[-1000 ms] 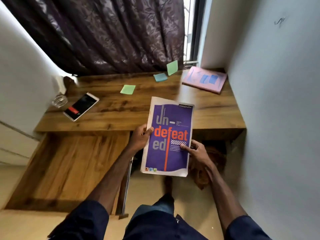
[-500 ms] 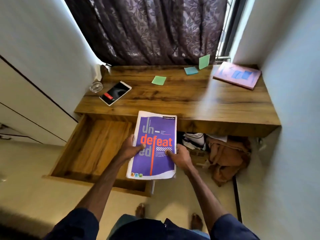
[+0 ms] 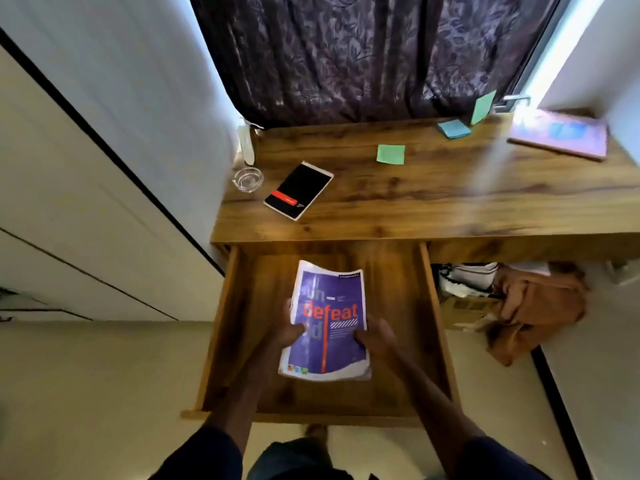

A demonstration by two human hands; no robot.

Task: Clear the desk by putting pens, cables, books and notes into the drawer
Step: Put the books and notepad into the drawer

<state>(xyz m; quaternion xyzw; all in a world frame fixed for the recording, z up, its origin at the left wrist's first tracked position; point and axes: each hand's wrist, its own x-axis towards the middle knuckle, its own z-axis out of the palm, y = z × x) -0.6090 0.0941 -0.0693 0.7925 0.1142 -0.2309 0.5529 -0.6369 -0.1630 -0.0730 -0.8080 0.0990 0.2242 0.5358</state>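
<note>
Over the open drawer (image 3: 394, 282), our outstretched left hand (image 3: 288, 330) and right hand (image 3: 380, 338) gripped the book (image 3: 329, 317), its top pointing deskward.

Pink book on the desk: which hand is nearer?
Right. The right hand grips the purple book at its right edge, in front and left of the pink book; the left hand, on the opposite edge, is farther.

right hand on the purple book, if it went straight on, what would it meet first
Likely the drawer floor, just beyond the purple book that the right hand holds; depth is unclear.
</note>
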